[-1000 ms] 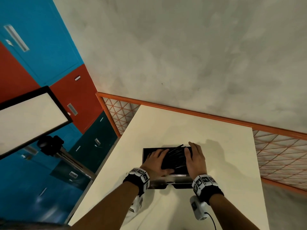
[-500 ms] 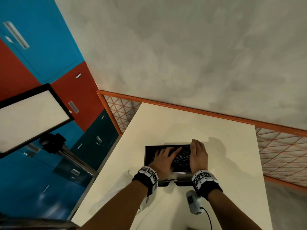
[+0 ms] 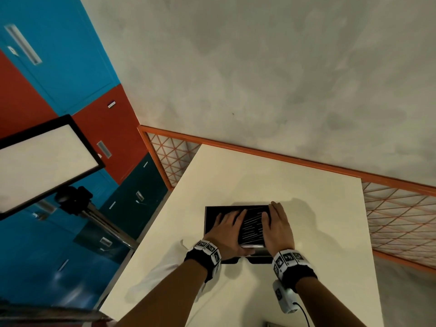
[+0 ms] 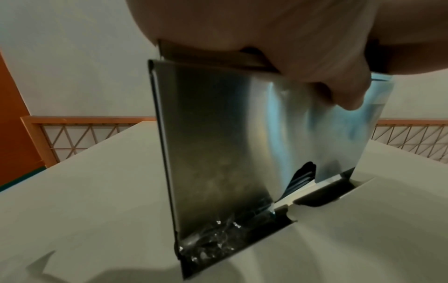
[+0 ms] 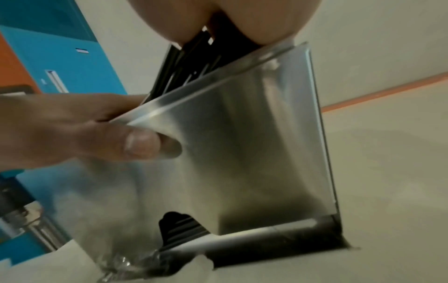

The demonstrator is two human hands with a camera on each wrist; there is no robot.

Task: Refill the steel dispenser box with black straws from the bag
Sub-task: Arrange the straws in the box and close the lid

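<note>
The steel dispenser box [image 3: 208, 220] stands on the white table [image 3: 318, 232] with its top open and packed with black straws [image 3: 253, 226]. My left hand [image 3: 228, 230] lies flat on the straws at the left. Its thumb [image 5: 140, 143] presses the shiny front wall [image 4: 218, 143]. My right hand [image 3: 277, 226] lies flat along the box's right edge, fingers straight on the straws. More straws [image 4: 303, 178] show through the cut-out low in the front wall. A clear plastic bag [image 3: 162, 272] lies on the table under my left forearm.
A lit panel on a tripod [image 3: 42, 161] stands left of the table. Blue and red lockers [image 3: 59, 55] line the left wall. An orange mesh railing [image 3: 401, 220] runs behind and to the right of the table. A grey wall rises beyond.
A few straws stuck up askew at the back a second ago; they now lie level. My left hand has slid right over them and my right hand has settled on the right edge.
</note>
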